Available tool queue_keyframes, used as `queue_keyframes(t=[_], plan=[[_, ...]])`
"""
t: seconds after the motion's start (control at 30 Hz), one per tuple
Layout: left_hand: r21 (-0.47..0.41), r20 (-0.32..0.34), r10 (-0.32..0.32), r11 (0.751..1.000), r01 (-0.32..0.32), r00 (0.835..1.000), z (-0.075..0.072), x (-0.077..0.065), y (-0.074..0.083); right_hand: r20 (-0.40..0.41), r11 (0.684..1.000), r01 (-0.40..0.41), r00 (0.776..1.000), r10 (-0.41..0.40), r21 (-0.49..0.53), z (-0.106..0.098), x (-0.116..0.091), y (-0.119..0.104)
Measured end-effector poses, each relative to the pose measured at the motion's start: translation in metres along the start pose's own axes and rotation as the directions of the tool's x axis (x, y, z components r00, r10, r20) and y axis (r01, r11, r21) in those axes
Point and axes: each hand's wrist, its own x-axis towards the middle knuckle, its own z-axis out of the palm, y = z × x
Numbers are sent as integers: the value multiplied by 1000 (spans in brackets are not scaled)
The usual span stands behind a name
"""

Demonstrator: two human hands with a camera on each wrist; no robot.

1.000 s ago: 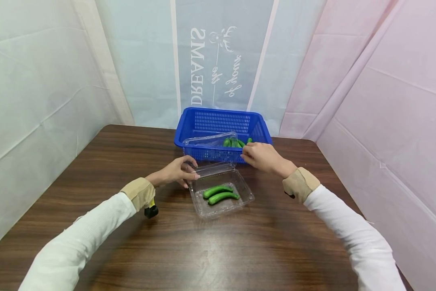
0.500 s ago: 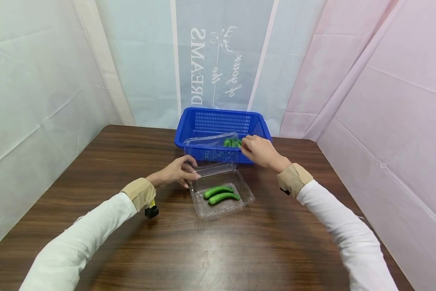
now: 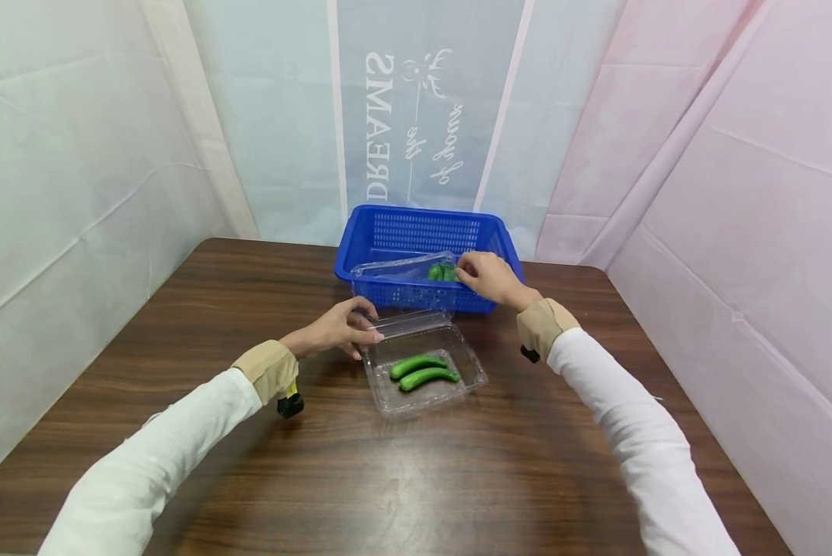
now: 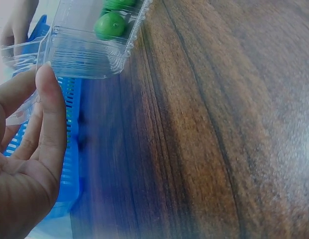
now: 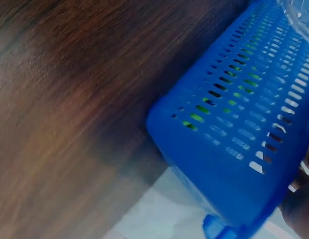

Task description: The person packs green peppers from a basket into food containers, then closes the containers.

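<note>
Head view, tabletop: it carries basket and box; the tabletop (image 3: 249, 479) looks glossy, so I'd expect light plastic to slide if knocked.
Basket: the blue basket (image 3: 423, 230) stands near the far edge; my worry is a heavy lean on its front rim tipping it.
Box: the clear box (image 3: 470, 364) sits open in front of the basket.
Lid: the lid (image 3: 398, 268) stands raised before the basket's front wall, touching or not I cannot tell; a low reach back could snag it and drag the box.
Right hand: the right hand (image 3: 488, 278) dips bent fingers over the basket's front rim; I cannot tell whether they pinch anything. A poor hold would risk a drop.
Left hand: the left hand (image 3: 336, 328) pinches the box near its hinge; squeezing too hard could buckle thin plastic.
Vegetables: two green vegetables (image 3: 427, 378) lie side by side in the box, others in the basket; a jolt might roll the pair.
</note>
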Motion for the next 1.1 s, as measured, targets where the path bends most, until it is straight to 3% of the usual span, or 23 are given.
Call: queue_keyframes(t=[0.23, 0.57, 0.87, 1.1], plan=[[3, 3, 4, 1000, -4, 1000, 1, 1, 0, 10, 990, -101, 995, 100, 95, 7, 5, 12], [-10, 3, 4, 1000, -4, 1000, -1, 1, -2, 53, 973, -221, 975, 218, 73, 8, 16, 15], [-49, 35, -28, 998, 30, 999, -1, -2, 7, 211, 940, -340, 919, 333, 1, 11, 29, 21], [-34, 47, -17, 999, 19, 999, 3, -11, 22, 353, 934, -358, 871, 341, -18, 8, 36, 25]])
